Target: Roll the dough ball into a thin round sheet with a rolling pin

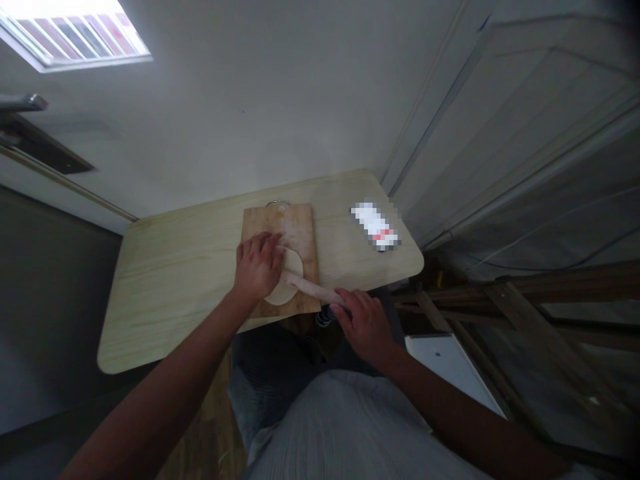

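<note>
A flat, pale round of dough (295,263) lies on a wooden cutting board (303,220) with a metal handle at its far end. My left hand (259,265) covers the left side of the dough, its fingers bent and gripping that edge; the fingertips are partly hidden. In my right hand (364,325), closed around its near end, is a wooden rolling pin (315,289). The pin slants from beyond the board's right edge onto the dough, its far end close to my left hand.
The board rests on a light wood-grain table (175,280) against a white wall. To the right on the tabletop lies a phone (375,227), its screen blurred. Wooden beams (500,300) and a white panel (453,367) stand low at the right.
</note>
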Motion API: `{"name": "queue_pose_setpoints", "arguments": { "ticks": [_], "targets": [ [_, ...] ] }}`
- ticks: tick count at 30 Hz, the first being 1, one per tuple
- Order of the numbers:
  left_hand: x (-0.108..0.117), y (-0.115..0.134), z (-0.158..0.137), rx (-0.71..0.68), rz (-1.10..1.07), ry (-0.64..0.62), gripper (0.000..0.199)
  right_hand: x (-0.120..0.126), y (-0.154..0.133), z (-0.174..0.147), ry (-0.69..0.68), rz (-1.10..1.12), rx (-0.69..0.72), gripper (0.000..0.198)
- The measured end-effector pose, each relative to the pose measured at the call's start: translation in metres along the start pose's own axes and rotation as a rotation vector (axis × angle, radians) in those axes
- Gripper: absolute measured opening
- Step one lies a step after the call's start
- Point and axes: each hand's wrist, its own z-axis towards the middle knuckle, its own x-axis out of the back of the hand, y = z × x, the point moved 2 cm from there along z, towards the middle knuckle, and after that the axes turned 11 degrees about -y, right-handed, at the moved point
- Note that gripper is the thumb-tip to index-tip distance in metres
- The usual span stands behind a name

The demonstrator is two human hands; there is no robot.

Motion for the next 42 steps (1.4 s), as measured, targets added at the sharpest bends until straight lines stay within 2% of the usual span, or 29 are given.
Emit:
{"name": "queue_pose_setpoints", "arguments": {
  "ticks": [8,16,27,32,42],
  "targets": [
    [0.002,0.011,0.018,0.008,0.024,-0.028,0.049,-0.003,0.008,0.005,0.021,-0.080,-0.044,0.046],
    [0.003,0.021,0.043,0.046,-0.003,-0.063,0.049,0.005,0.023,0.022,0.080,-0.077,-0.081,0.043],
    [-0.005,0.033,0.088,0.023,0.025,-0.012,0.045,0.014,0.041,0.047,0.174,-0.015,-0.131,0.035],
    [-0.004,0.031,0.083,0.020,0.028,-0.019,0.044,0.013,0.034,0.041,0.167,0.019,-0.104,0.037],
    [-0.009,0.010,0.043,-0.017,-0.082,-0.004,0.044,0.001,0.014,0.017,0.139,0.095,-0.001,0.035]
  ]
}}
